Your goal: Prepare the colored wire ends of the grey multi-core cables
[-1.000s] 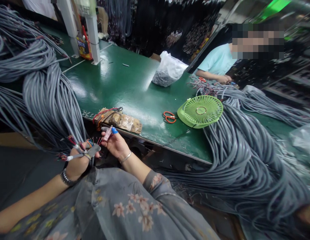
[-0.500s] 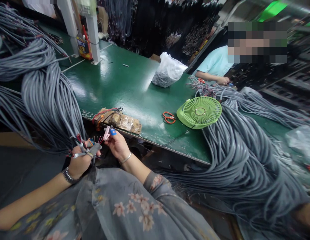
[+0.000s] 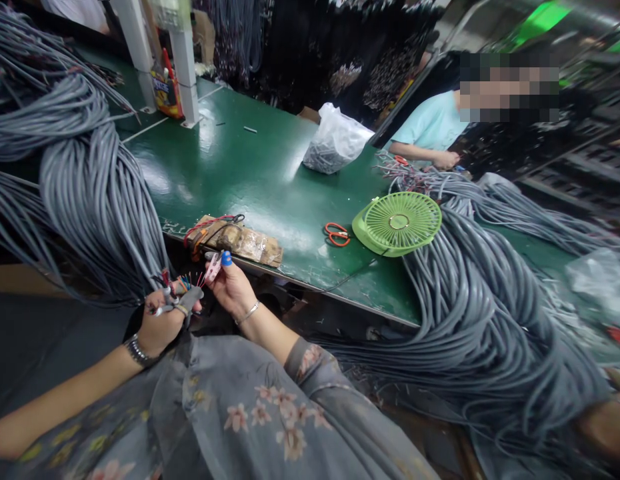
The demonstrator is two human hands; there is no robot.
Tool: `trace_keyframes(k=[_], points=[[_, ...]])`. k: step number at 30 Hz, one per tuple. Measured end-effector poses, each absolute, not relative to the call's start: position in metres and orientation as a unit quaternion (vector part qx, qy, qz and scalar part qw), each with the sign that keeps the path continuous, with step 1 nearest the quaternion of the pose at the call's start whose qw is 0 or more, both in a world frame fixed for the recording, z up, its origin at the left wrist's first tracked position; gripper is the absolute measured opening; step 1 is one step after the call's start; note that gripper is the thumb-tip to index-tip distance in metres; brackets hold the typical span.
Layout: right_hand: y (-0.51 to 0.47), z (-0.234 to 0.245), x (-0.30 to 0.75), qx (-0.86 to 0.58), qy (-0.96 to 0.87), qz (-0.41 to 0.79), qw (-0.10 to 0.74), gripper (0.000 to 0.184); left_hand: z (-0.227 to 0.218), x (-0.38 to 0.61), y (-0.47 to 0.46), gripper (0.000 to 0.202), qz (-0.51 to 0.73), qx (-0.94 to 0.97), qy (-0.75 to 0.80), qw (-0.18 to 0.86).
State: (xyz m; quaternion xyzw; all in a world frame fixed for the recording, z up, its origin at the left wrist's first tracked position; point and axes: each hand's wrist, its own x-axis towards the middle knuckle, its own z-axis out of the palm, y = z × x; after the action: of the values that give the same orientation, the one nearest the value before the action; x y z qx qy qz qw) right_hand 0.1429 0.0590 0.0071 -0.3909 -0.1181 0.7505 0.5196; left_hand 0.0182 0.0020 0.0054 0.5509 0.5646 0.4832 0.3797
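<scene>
My left hand (image 3: 163,327) is closed around the end of a grey cable, its thumb wrapped in something grey. From that grip a fan of thin coloured wires (image 3: 190,280) sticks up toward my other hand. My right hand (image 3: 233,291), with a blue cover on one fingertip, pinches a small pink tool (image 3: 213,268) whose exact kind I cannot make out. The tool is right beside the wire tips; whether it touches them is unclear. Left of my hands hangs a thick bundle of grey cables (image 3: 100,187) over the table edge.
On the green table (image 3: 230,173) lie a taped brown block (image 3: 250,245), orange-handled scissors (image 3: 337,234), a green fan (image 3: 403,223) and a plastic bag (image 3: 335,140). More grey cables (image 3: 470,300) drape at right. Across the table a person (image 3: 430,127) handles cable ends.
The pink tool has turned slightly and shifted a little in my right fingers. My left hand still grips the cable in nearly the same place.
</scene>
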Motion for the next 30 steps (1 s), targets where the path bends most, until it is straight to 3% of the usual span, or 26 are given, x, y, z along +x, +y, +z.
trace_keyframes(k=[11, 16, 22, 30], points=[[0.052, -0.004, 0.152, -0.371, -0.114, 0.785, 0.483, 0.051, 0.003, 0.01, -0.001, 0.028, 0.482, 0.576, 0.548, 0.368], [0.048, -0.014, 0.166, -0.391, -0.161, 0.768, 0.482, 0.047, 0.008, 0.011, -0.003, 0.032, 0.476, 0.57, 0.558, 0.37], [0.033, -0.019, 0.189, -0.401, -0.237, 0.719, 0.516, 0.038, -0.007, 0.01, 0.003, 0.031, 0.475, 0.551, 0.509, 0.46], [-0.001, 0.011, 0.214, -0.358, -0.449, 0.597, 0.561, 0.043, -0.014, 0.011, 0.007, 0.041, 0.575, 0.403, 0.471, 0.535]])
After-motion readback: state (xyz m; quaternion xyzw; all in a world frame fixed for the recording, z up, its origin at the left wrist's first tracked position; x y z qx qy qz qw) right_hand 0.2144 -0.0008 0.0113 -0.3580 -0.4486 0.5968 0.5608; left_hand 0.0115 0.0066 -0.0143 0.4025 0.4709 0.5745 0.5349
